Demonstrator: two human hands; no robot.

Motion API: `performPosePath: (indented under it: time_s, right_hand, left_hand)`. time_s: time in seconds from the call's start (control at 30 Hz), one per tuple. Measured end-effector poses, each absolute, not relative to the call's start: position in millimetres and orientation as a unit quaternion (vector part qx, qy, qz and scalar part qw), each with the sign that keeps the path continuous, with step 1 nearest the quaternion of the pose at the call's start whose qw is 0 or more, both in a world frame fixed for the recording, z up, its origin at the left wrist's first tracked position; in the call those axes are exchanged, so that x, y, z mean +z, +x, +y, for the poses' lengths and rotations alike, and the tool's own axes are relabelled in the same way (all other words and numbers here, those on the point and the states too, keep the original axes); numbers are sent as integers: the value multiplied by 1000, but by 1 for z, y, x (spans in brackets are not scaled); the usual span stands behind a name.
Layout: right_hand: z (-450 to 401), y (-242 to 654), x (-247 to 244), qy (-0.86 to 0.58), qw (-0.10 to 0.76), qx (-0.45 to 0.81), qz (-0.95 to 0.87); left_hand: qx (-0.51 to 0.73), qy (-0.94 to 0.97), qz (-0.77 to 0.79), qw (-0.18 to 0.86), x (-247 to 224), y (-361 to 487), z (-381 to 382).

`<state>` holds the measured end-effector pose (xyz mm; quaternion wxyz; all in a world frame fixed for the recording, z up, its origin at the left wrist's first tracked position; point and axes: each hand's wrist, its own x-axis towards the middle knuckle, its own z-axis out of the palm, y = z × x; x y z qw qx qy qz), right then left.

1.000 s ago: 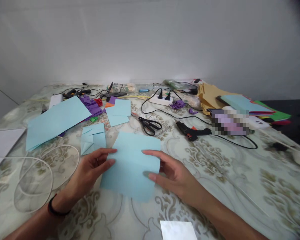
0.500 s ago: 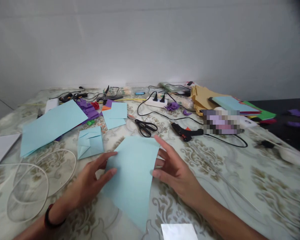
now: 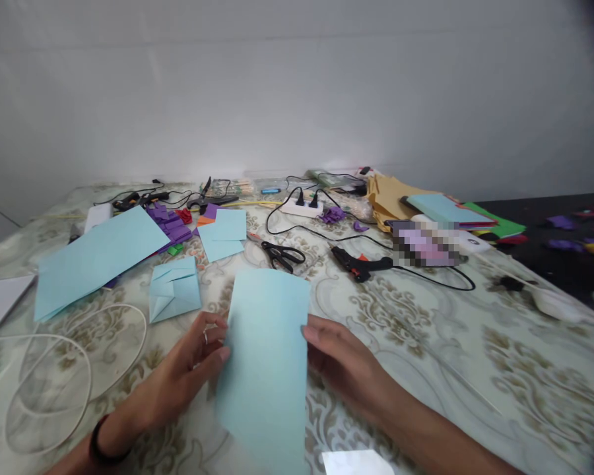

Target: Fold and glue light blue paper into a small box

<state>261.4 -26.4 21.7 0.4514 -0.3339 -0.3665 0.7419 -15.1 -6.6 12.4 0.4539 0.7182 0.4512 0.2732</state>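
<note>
A light-blue, four-sided paper sheet [image 3: 267,363] is held over the pale, brown-swirled tablecloth [image 3: 416,389]. Its right edge is pinched by the right hand [image 3: 339,353]. At its left edge, the left hand [image 3: 191,369] is curled; whether it is pinched there cannot be told.

Some fingers of your right hand [image 3: 344,356] are hidden behind the blue sheet [image 3: 266,356], whose lower end is cut by the bottom edge, like the white paper [image 3: 357,464]. Squares blur the phone-like device [image 3: 423,244], and the purple pieces [image 3: 565,245] at far right are too unclear to tell.
</note>
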Motion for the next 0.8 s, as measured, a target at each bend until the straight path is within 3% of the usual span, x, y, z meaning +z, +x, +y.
performPosePath:
  time_s: [0.1, 0.27, 0.4, 0.8]
  right_hand:
    - [-22, 262, 22, -376, 454, 720, -366]
    - [-18, 264, 25, -383, 458, 704, -384]
    - [-16, 267, 25, -392, 454, 696, -395]
    - [-16, 276, 34, -364, 439, 710, -413]
  left_hand:
    - [257, 695, 469, 479, 14, -18, -4]
    - [245, 745, 475, 399, 8, -21, -4]
    - [306, 754, 446, 372, 5, -19, -2]
    - [255, 706, 430, 501, 20, -22, -8]
